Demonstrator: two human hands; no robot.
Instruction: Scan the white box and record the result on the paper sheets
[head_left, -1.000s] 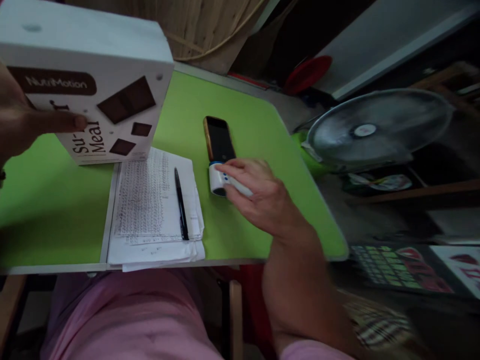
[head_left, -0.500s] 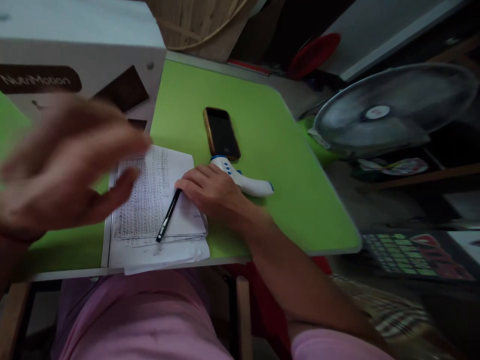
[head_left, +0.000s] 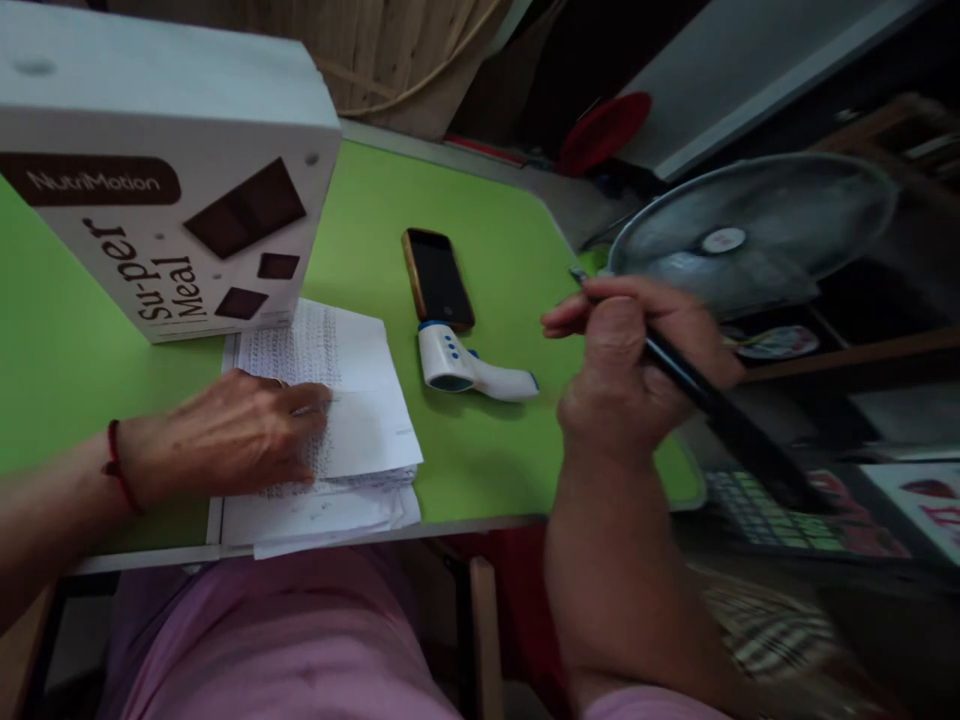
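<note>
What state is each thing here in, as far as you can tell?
Tall white cardboard box: standing upright
Slim black pen: gripped in right fingers, off the paper
Handwritten white paper stack: under left fingers
Black phone in brown case: lying flat, screen dark
White-and-blue plastic thermometer: lying on its side
Round grey fan: blades blurred, apparently spinning

1. The writing (head_left: 321,345) on the papers (head_left: 371,400) is partly covered by the left grip (head_left: 232,430).
2. The pen (head_left: 712,401) is partly hidden by the right grip (head_left: 641,350).
3. The box (head_left: 172,180) is cut off at left.
4. The fan blades (head_left: 780,215) are blurred.
</note>
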